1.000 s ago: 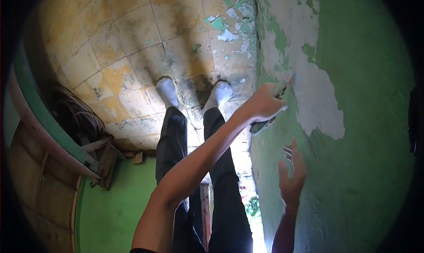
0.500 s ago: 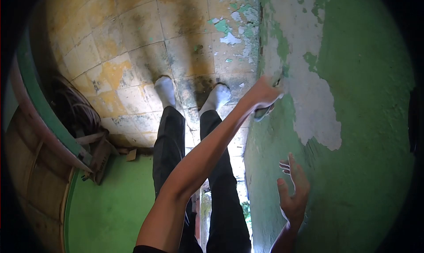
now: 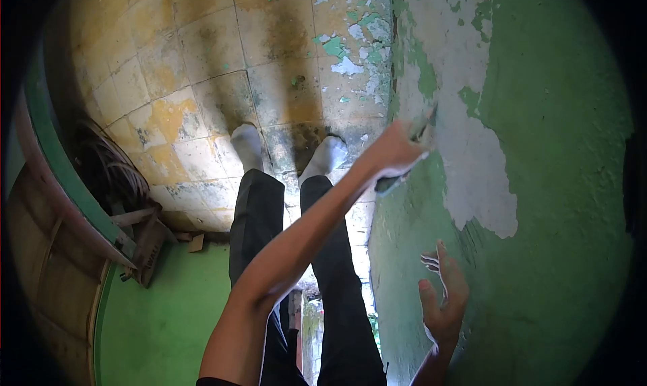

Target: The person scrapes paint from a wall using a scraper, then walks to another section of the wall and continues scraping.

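Observation:
My left hand [image 3: 399, 150] is closed around a scraper, its arm reaching across from the lower left. The dark end of the scraper's handle [image 3: 391, 182] sticks out below the fist, and its thin blade [image 3: 431, 114] points up at the wall. Around the blade is a pale bare patch [image 3: 472, 150] where the green paint of the wall [image 3: 559, 184] has come off; blade contact is hard to tell. Lower down, my right hand [image 3: 445, 305] is open, thumb and fingers apart, close beside the green wall and holding nothing.
Paint flakes [image 3: 347, 66] lie on the stained tile floor [image 3: 202, 42] along the wall's foot. Two socked feet [image 3: 327, 157] stand on the tiles. To the left are a curved green-and-pink edge [image 3: 64, 184], a coiled bundle [image 3: 111, 160] and a wooden box [image 3: 151, 248].
My left hand has shifted slightly left and turned, so the scraper's blade shows more above the fist. My right hand sits slightly lower, still open.

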The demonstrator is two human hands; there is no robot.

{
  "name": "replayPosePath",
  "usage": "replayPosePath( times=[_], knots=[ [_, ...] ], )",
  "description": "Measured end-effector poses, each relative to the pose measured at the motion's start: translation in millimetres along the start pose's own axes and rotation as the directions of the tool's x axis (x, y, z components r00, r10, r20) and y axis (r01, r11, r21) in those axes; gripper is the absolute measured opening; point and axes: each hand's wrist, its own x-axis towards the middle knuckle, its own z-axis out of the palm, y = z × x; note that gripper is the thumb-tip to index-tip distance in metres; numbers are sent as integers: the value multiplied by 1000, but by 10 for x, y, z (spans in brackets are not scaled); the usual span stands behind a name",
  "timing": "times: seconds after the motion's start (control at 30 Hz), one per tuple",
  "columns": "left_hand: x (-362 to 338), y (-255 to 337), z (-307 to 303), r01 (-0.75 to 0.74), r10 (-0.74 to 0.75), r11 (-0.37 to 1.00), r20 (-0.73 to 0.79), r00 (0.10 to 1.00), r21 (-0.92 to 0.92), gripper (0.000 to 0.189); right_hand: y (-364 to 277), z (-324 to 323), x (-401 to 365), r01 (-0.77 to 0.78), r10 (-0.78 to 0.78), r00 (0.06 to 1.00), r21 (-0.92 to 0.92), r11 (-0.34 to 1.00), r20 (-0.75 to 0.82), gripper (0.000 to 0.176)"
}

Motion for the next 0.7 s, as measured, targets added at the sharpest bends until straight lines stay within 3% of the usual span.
replayPosePath(
  times=[0.07, 0.1, 0.23, 0.33, 0.37, 0.47, 0.5, 0.6, 0.63, 0.7],
  knots=[
    [209, 35, -192, -56, 61, 995, -65, 996, 77, 43, 10, 53, -1, -4, 4, 1000, 7, 1000, 10, 58],
    [382, 108, -276, 81, -79, 995, -33, 996, 58, 59, 21, 38, 12, -2, 2, 1000, -1, 1000, 14, 58],
    [160, 80, -104, -102, 103, 993, -24, 994, 56, 60, 64, -12, 21, -19, 20, 1000, 16, 1000, -14, 58],
    [40, 169, -109, 33, -35, 997, 29, 999, 65, 65, 54, 8, -16, -51, 51, 999, 13, 999, -4, 58],
    [78, 185, -153, -54, 54, 996, -1, 999, 66, 60, 39, 23, -7, -51, 51, 999, 2, 999, -1, 58],
    [488, 175, -278, -52, 56, 997, -61, 997, 64, 50, 34, 2, 13, -54, 54, 998, 11, 999, -14, 58],
    [439, 186, -243, -80, 81, 997, -81, 993, 23, 37, 46, 0, 1, -64, 65, 998, 27, 998, -22, 59],
    [50, 166, -75, -171, 178, 977, -46, 983, 130, 42, 76, 25, 1, -72, 73, 997, 79, 994, -16, 59],
    [-30, 199, 1, -50, 57, 986, -39, 998, 161, 43, 56, 29, -26, -88, 88, 996, 62, 994, -1, 59],
    [42, 247, -40, -71, 83, 989, -88, 993, 128, 43, 26, 47, 14, -80, 79, 996, 26, 996, 45, 59]
  ],
)
